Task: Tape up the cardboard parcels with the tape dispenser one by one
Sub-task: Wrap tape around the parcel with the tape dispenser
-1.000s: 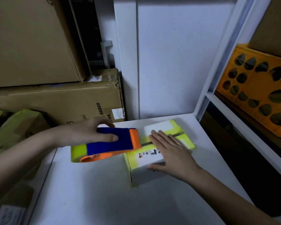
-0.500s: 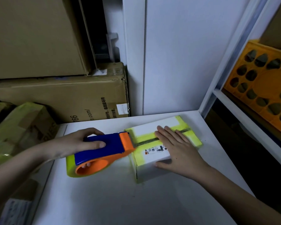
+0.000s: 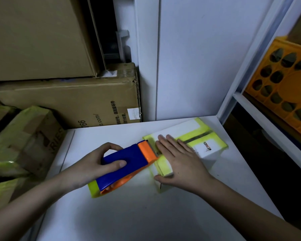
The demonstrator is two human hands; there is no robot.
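Blue tape dispenser (image 3: 127, 162) gripped by left hand (image 3: 92, 164); right hand (image 3: 181, 160) flat on parcel (image 3: 198, 145).

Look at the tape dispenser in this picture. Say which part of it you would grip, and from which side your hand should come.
Grip the blue body of the tape dispenser, coming from above and behind, as the left hand does. It is long and flat-sided, so thumb and fingers can wrap it, and this probably leaves the orange front end free against the parcel.
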